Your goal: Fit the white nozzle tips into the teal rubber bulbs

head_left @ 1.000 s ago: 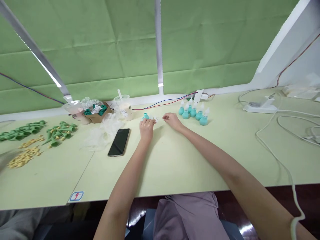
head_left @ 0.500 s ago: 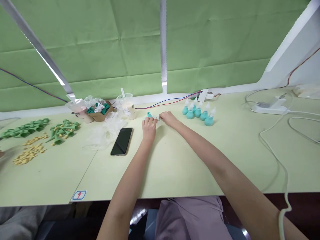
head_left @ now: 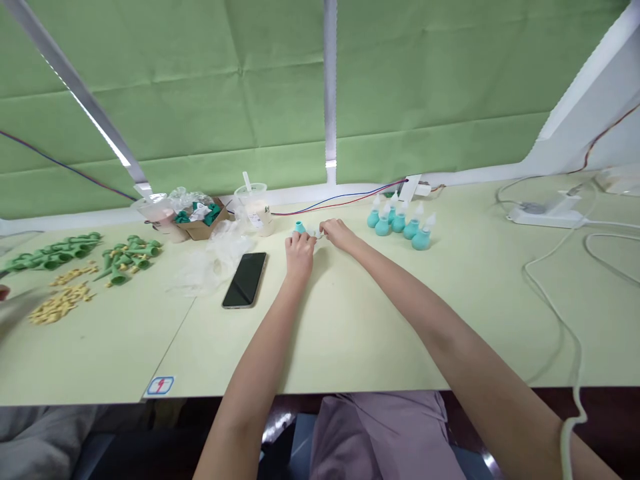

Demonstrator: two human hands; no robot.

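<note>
My left hand (head_left: pixel 300 252) is closed, its fingers curled around a teal bulb (head_left: pixel 299 227). Only the bulb's neck shows above the knuckles; the rest is hidden. Close on the right, my right hand (head_left: pixel 337 233) pinches a small whitish piece (head_left: pixel 319 235) that lies between the two hands. Its exact shape is too small to make out, and the left fingertips come close to it. To the right of my right hand stand several teal bulbs (head_left: pixel 421 240) with clear pointed tips, upright in a group.
A phone (head_left: pixel 245 280) lies left of my left forearm. Behind it are a plastic bag (head_left: pixel 215 257), a cup (head_left: pixel 257 213) and a cardboard box (head_left: pixel 203 230). Green horn-shaped pieces (head_left: pixel 131 257) and yellow pieces (head_left: pixel 60 303) lie at left. A power strip (head_left: pixel 545 212) and white cable (head_left: pixel 560 313) are at right.
My two hands have barely moved and stay close together. The view has shifted slightly. At the far left edge, another person's hand has moved a little upward.
</note>
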